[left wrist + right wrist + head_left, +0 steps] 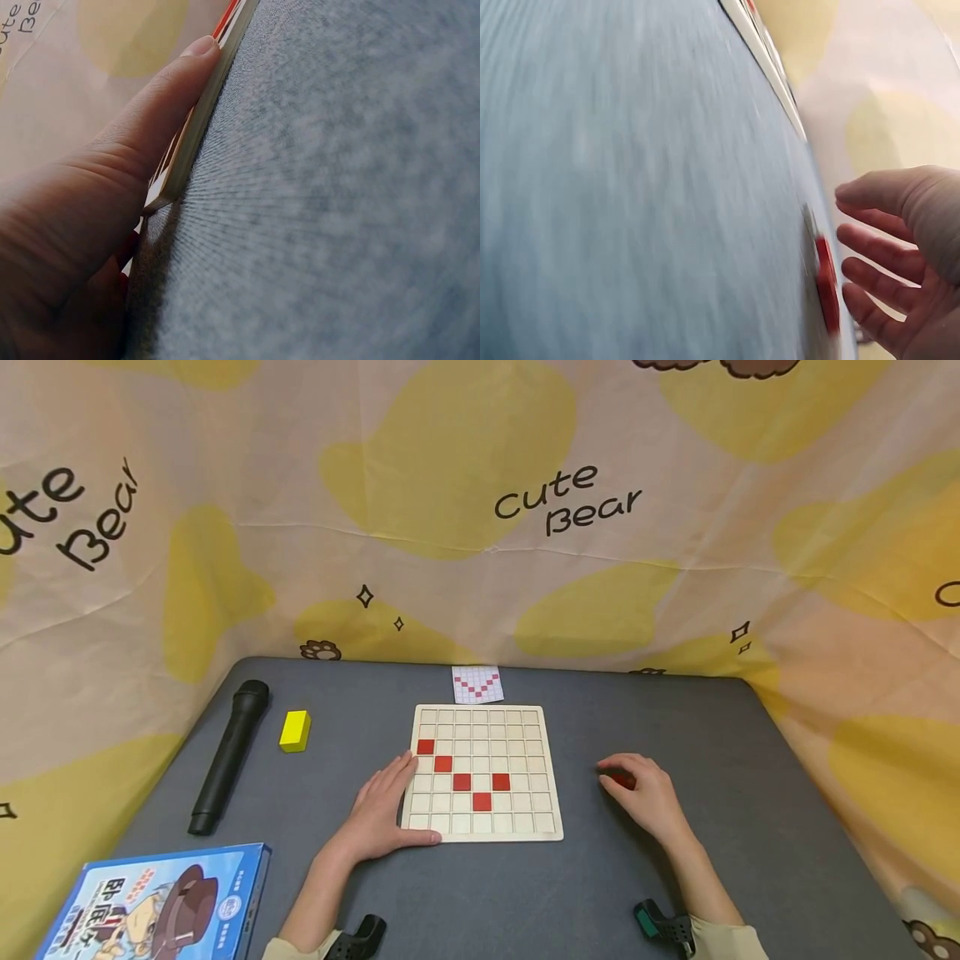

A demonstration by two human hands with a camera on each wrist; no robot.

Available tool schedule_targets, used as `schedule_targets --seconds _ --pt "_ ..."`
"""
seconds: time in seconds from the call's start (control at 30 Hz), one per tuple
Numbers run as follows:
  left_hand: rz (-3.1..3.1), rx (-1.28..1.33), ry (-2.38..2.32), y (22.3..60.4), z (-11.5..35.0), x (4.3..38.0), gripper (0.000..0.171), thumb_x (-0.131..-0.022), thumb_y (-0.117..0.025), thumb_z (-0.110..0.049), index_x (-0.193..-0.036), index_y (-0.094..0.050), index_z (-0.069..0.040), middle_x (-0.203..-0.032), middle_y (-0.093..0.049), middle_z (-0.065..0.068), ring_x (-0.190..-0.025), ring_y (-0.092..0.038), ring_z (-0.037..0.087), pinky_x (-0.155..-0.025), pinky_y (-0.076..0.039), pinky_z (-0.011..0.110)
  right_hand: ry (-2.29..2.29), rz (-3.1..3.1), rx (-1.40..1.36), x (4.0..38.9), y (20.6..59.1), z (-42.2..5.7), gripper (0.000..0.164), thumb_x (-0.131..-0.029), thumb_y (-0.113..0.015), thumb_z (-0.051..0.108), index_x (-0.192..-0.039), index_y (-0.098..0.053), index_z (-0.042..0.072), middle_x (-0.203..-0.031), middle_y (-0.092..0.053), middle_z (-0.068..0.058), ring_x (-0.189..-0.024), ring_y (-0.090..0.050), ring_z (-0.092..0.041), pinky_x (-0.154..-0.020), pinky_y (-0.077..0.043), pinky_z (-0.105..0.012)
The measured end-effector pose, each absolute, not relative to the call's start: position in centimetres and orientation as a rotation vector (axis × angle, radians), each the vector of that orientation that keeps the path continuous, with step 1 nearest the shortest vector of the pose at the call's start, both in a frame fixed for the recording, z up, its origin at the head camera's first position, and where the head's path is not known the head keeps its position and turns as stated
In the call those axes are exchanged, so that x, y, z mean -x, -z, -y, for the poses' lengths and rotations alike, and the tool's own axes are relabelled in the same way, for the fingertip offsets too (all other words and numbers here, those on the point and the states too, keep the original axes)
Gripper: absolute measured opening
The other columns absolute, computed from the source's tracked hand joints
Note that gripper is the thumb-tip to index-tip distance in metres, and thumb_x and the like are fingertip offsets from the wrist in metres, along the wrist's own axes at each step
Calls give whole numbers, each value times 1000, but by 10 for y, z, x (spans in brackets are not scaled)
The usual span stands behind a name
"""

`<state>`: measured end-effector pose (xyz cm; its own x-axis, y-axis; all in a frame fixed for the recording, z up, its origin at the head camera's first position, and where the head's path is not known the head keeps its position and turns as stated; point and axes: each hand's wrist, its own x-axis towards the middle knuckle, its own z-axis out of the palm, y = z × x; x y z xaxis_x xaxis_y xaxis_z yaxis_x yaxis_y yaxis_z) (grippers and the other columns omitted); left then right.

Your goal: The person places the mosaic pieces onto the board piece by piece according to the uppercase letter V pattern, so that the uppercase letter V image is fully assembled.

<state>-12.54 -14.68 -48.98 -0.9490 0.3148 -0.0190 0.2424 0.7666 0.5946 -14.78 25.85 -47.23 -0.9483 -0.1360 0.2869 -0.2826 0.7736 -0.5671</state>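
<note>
A pale square grid board (517, 732) lies on the table with several red square tiles (482, 802) set in its cells. My left hand (381, 806) steadies it, fingers along the left edge and thumb laid straight at the front left corner. In the left wrist view that thumb (161, 101) runs along the board's rim (196, 131). To the right of the board, my right hand (647, 793) hovers low over red pieces (827, 285) on the table. Its fingers are loosely bent and apart, with nothing between thumb and fingertips.
Behind the board stands a small card (477, 685) printed with a V of red squares. A black microphone (228, 760) and a yellow block (295, 731) lie to the left. A blue illustrated box (157, 902) sits front left. Patterned cloth (450, 527) hangs around the table.
</note>
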Motion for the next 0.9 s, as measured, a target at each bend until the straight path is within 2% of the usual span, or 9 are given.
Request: schedule_targets --seconds 0.3,0.63,0.9 --pt "-2842 -448 -926 489 147 125 117 -68 -82 -58 -154 -25 -2 -159 -22 16 -144 -21 36 -113 -15 57 -891 2830 -268 135 470 -289 24 -83 -78 12 -106 -73 9 -113 -67 -14 -98 -59 -33 -80 -49 -49" --pt "-2850 -468 -931 488 147 124 117 -68 -81 -59 -153 -26 -2 -159 -23 17 -144 -21 36 -113 -15 58 -857 2862 -228 138 471 -290 25 -82 -79 16 -104 -72 6 -113 -65 -18 -104 -56 -40 -87 -44 -56" --pt "-2849 -450 -922 491 147 126 118 -67 -82 -59 -154 -24 -2 -160 -22 15 -145 -20 35 -114 -15 57 -821 2849 -247 141 470 -285 24 -81 -81 19 -99 -72 7 -110 -66 -16 -102 -56 -38 -86 -44 -56"
